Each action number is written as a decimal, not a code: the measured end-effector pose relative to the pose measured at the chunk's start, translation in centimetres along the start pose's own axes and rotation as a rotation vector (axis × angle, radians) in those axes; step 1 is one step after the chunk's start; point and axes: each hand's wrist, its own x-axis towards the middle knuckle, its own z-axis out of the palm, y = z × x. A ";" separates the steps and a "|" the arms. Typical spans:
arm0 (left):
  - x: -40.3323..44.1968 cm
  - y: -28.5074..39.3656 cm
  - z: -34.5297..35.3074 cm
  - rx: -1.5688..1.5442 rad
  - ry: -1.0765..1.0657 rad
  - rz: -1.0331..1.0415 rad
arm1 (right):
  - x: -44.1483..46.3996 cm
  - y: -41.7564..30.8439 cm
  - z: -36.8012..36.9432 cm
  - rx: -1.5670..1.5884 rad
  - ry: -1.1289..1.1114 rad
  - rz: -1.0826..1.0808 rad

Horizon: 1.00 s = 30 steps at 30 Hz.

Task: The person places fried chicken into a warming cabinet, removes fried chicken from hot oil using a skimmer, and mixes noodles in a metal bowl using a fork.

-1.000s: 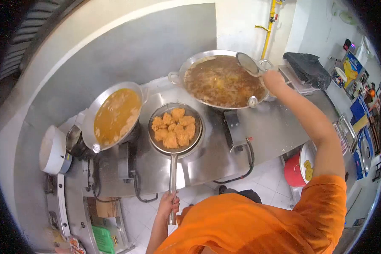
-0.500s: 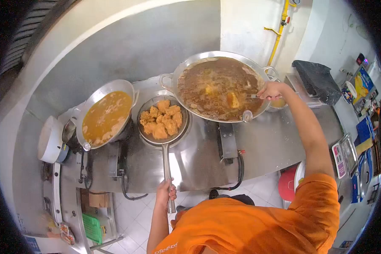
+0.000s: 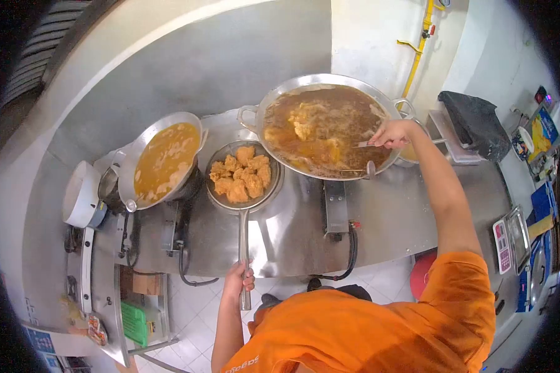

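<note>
In the head view, the left hand (image 3: 239,280) is closed round the long metal handle (image 3: 243,236) of a strainer (image 3: 225,200), near its end. The strainer is level above the middle of the metal table (image 3: 292,230) and carries a heap of golden fried pieces (image 3: 249,177); whether it rests on something is hard to tell. The right hand (image 3: 393,135) grips a thin metal tool (image 3: 364,144) over the right side of the large wok (image 3: 326,79), far and right of the strainer; the tool's other end cannot be made out. Brown liquid (image 3: 330,118) bubbles there, with a pale yellow clump (image 3: 302,121) towards the left. A round dial (image 3: 371,169) sits at the wok's near rim. Left of the strainer stands a smaller wok (image 3: 126,180) of orange-brown liquid (image 3: 168,161), and farther left a white pot (image 3: 79,194)
</note>
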 end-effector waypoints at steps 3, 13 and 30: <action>0.3 -0.1 0.0 0.007 -0.016 0.005 | 0.8 -1.0 2.1 0.161 0.019 -0.015; 0.5 -0.2 -0.2 0.011 -0.001 0.010 | 2.9 -4.3 8.0 0.287 0.255 -0.166; 0.1 0.0 -0.2 0.015 0.001 0.013 | 0.5 1.9 6.5 -0.343 0.831 -0.360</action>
